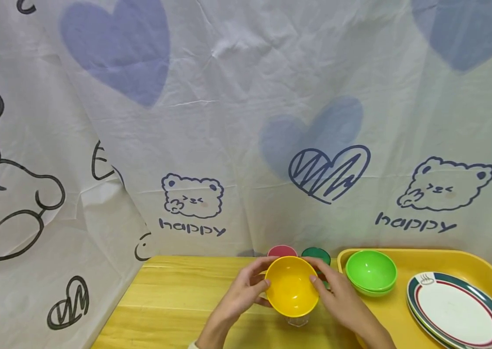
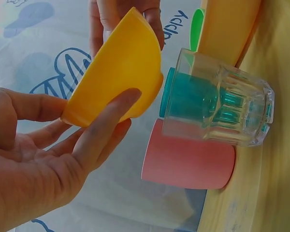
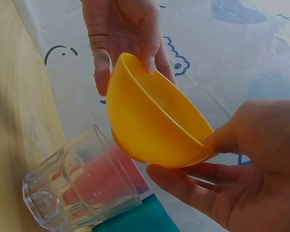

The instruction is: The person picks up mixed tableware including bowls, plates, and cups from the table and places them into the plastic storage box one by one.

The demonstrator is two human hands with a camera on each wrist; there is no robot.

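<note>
A yellow bowl [image 1: 292,287] is held in the air between both hands, its opening tilted toward the head camera. My left hand [image 1: 242,291] grips its left rim, thumb at the edge and fingers under the outside wall. On the opposite rim my right hand [image 1: 341,295] pinches in the same way. Below the bowl a clear glass [image 2: 222,104] stands upright on the wooden table, mostly hidden by the bowl in the head view. Behind the glass are a pink cup [image 2: 188,159] and a teal cup [image 2: 186,96].
To the right lies a yellow tray [image 1: 429,257]. Stacked green bowls [image 1: 371,270] sit at its left side, and stacked plates [image 1: 460,310] with a dark green rim lie beside them. A printed white cloth [image 1: 246,121] hangs behind the wooden table [image 1: 176,295].
</note>
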